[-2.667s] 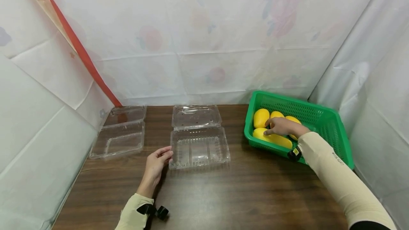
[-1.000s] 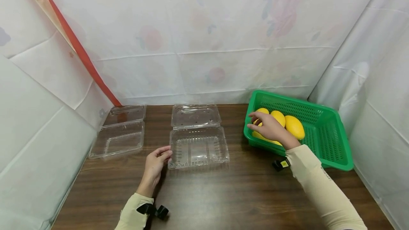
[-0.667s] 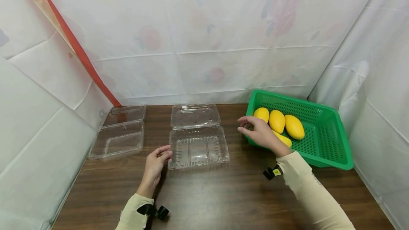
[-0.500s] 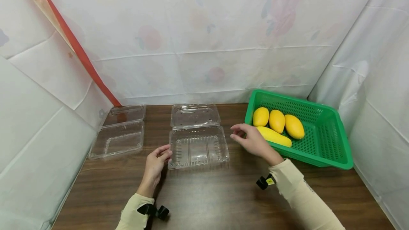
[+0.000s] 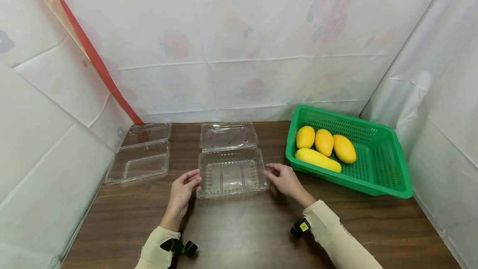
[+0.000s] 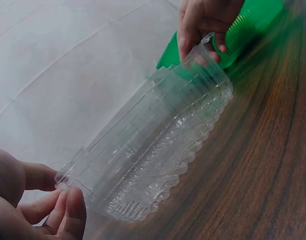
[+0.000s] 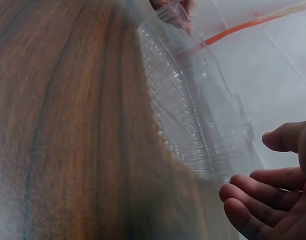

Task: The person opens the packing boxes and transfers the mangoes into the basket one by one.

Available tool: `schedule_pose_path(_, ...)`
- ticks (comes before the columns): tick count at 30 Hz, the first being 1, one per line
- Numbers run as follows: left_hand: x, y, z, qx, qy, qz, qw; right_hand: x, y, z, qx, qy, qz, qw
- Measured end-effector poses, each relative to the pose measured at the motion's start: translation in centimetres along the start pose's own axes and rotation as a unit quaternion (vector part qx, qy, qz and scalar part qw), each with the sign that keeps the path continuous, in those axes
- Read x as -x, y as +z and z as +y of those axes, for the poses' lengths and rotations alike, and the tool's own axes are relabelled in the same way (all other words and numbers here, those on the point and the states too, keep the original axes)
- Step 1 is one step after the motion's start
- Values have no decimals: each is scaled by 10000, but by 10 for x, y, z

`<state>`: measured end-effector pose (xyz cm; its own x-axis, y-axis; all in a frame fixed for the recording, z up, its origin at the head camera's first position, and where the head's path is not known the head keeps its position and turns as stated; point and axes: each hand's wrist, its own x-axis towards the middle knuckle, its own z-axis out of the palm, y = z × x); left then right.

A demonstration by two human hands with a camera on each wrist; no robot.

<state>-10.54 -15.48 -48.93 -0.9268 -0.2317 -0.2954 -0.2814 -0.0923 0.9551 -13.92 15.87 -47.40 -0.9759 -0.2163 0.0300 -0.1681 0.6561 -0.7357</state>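
Note:
In the head view, a clear plastic clamshell container (image 5: 233,173) lies with its lid (image 5: 228,135) folded back, the tray part towards me. My left hand (image 5: 181,190) pinches the left rim; in the left wrist view, its thumb and fingertips (image 6: 75,202) meet at the corner. At the opposite side, my right hand (image 5: 287,182) is right by the rim. The right wrist view shows its thumb and fingers (image 7: 250,205) spread apart beside the container's end. A green basket (image 5: 401,173) holds three yellow mango-like fruits (image 5: 323,142) and a longer yellow fruit (image 5: 317,160).
A second clear clamshell container (image 5: 140,161), also unfolded, lies to the left on the dark wooden table (image 5: 239,235). White printed sheeting (image 5: 231,45) hangs at the back and both sides. A red strip (image 5: 93,55) runs down the left corner.
My right hand has left the fruits in the green basket and moved left and towards me, to the container's right side. My left hand stays at the left rim.

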Motion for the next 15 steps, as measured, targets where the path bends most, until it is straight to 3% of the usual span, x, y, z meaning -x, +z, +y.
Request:
schedule_pose_path(10, 0, 2, -3, 1, 7, 14, 10000, -4, 7, 7, -859, 555, -564, 9932)
schedule_pose_path(15, -1, 2, -4, 30, 16, -15, 10000, -4, 12, 14, -1127, 713, -594, 9893)
